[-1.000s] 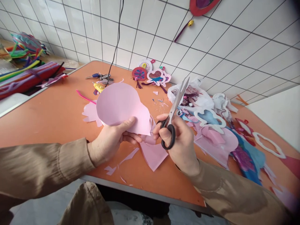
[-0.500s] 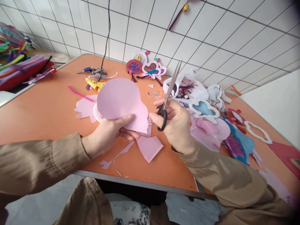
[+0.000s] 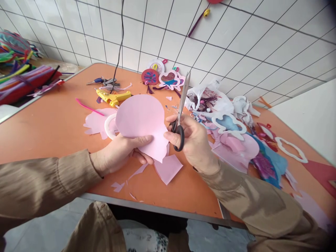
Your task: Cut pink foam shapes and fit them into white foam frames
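Note:
A pink paper cutout [image 3: 140, 115], rounded at the top with a wavy lower right edge, is gripped in my left hand [image 3: 128, 148], thumb on top and fingers beneath. My right hand [image 3: 195, 141] holds scissors [image 3: 182, 101] by their black handles, blades pointing up and pressed together. Its thumb and fingertips come up to the right edge of the paper; whether they pinch it I cannot tell. Under and behind the cutout lie a white ring [image 3: 109, 126] and a pink scalloped piece [image 3: 95, 122]. Pink scraps [image 3: 169, 169] rest on the table below.
A yellow glue gun [image 3: 112, 97] with a black cord and some keys [image 3: 109, 83] lie behind. Finished ornaments [image 3: 151, 76] lean by the tiled wall. A plastic bag [image 3: 210, 96], felt pieces and cutouts crowd the right side of the orange table [image 3: 47, 140]. Pipe cleaners [image 3: 28, 82] lie far left.
The pink cutout has shifted right and slightly down, uncovering more of the glue gun and white ring. The scissors have moved left and now stand more upright beside the paper.

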`<state>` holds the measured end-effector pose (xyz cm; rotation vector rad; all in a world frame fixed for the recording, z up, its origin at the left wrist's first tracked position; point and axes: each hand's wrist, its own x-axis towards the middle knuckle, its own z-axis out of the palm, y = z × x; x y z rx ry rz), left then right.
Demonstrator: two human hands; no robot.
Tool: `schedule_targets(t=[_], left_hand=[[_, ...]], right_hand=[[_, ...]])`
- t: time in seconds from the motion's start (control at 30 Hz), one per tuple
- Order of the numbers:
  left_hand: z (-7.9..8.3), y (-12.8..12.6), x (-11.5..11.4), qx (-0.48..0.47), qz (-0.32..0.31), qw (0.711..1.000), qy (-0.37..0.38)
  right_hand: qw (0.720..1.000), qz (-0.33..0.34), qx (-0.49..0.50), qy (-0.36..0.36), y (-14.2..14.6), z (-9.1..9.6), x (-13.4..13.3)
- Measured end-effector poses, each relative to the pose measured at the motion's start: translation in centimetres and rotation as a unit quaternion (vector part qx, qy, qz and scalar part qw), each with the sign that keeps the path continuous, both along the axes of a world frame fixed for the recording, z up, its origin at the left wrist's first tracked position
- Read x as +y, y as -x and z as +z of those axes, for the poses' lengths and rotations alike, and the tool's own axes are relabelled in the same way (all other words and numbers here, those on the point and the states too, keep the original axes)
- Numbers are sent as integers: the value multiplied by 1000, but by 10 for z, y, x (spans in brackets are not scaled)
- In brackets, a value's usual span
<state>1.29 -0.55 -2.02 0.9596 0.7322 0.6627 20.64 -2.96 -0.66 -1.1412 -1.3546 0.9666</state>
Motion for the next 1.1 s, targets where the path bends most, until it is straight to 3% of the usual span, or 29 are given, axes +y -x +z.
schedule_targets(t=[0.2, 0.4, 0.6, 1.1], left_hand=[[1, 1, 1, -5, 7, 1000, -7], [7, 10, 7, -12, -10, 999, -43], [16, 13, 9, -19, 6, 998, -55], [18, 16, 10, 0, 8, 995, -102]], right_hand=[[1000, -6, 7, -9, -5, 0, 1], [985, 157, -55, -42, -15, 3, 0], [968, 244, -58, -18, -12, 3, -3], [967, 247, -65, -19, -11, 2, -6]])
